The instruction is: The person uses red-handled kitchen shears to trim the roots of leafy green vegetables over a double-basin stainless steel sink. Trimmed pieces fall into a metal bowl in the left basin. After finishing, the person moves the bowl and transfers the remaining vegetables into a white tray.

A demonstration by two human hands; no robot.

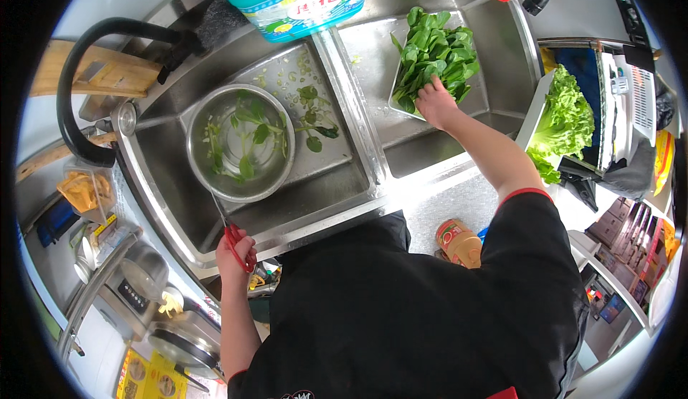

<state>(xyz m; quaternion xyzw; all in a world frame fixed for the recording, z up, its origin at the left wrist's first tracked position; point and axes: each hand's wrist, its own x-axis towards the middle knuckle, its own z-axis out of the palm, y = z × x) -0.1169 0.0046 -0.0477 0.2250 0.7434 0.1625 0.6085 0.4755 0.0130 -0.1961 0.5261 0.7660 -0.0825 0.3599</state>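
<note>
My left hand (pixel 231 256) grips the red handles of a pair of scissors (pixel 234 242) at the front rim of the left sink basin. Their blades point away from me, towards a round steel bowl (pixel 193 146) holding water, cut stems and several green leaves (pixel 246 168). Over in the right basin, my right hand (pixel 436 104) touches the near side of a heap of leafy greens (pixel 438 49). The heap fills a white tray (pixel 394 90). Whether those fingers pinch a leaf is unclear.
Loose sprigs (pixel 314 116) lie beside the bowl. A steel divider (pixel 357 98) separates the basins, with a turquoise detergent jug (pixel 301 6) at its far end. A black faucet (pixel 67 82) arches at left. Lettuce (pixel 564 114) stands right, and a jar (pixel 457 242) below the counter.
</note>
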